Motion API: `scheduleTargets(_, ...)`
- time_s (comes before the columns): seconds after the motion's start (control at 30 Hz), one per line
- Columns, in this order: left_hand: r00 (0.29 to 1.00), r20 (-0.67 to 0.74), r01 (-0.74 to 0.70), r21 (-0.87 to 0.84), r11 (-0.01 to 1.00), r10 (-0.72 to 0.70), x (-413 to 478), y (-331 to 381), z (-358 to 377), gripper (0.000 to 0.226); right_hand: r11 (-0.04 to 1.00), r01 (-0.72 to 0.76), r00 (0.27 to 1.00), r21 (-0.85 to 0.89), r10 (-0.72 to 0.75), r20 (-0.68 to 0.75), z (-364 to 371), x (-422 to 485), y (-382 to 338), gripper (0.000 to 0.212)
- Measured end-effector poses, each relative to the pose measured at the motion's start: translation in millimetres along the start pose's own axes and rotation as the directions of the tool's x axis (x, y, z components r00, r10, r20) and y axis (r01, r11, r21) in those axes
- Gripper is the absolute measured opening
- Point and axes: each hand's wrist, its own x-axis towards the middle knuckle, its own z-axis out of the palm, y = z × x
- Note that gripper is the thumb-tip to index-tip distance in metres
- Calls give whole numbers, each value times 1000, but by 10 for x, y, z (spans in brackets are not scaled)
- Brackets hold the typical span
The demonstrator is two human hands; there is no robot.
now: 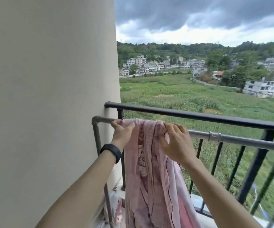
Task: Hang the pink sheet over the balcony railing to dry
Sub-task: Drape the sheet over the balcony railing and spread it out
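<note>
Pink sheet is draped over the grey pipe rail, bunched into a narrow band and hanging down on the near side. It is on the pipe, not on the black balcony railing, which runs behind and higher, apart from the cloth.

Left hand: fingers curled over the sheet's left edge at the pipe, clamped on cloth. Right hand: fingers curled over the sheet's right edge on top of the pipe, thumb on the front, also gripping cloth.

Room: a short bare stretch of pipe between the left hand and the elbow fitting, with the wall close beside it. To the right the pipe is bare past the coupling to the frame edge.

Sheet print is dark red flowers and lines. Black wristband on the left wrist; markings too small to read.
</note>
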Motion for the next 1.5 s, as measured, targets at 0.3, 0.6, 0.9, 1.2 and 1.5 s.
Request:
scheduleTargets(0.3, 980, 102, -192, 210, 959, 174, 299, -180, -349, 24, 988, -151, 989, -33, 151, -7, 119, 277, -367, 80)
scheduleTargets(0.6, 901, -46, -375, 414, 829, 431, 773, 142, -795, 49, 975, -65, 990, -210, 36, -138, 473, 313, -329, 52)
scheduleTargets(0.9, 902, 431, -40, 35, 999, 21, 936, -129, -1630, 27, 958, -237, 939, -160, 184, -289, 652, 438, -670, 42)
scheduleTargets(1.2, 947, 255, -87, -383, 920, 196, 1009, 185, -1892, 16, 954, -111, 981, -280, 60, -185, 871, 763, -1137, 65)
scheduleTargets(1.5, 985, 169, 62, -157, 986, -35, 1049, -417, -1911, 33, 922, -163, 911, -351, 4, -412, 897, 197, -404, 57)
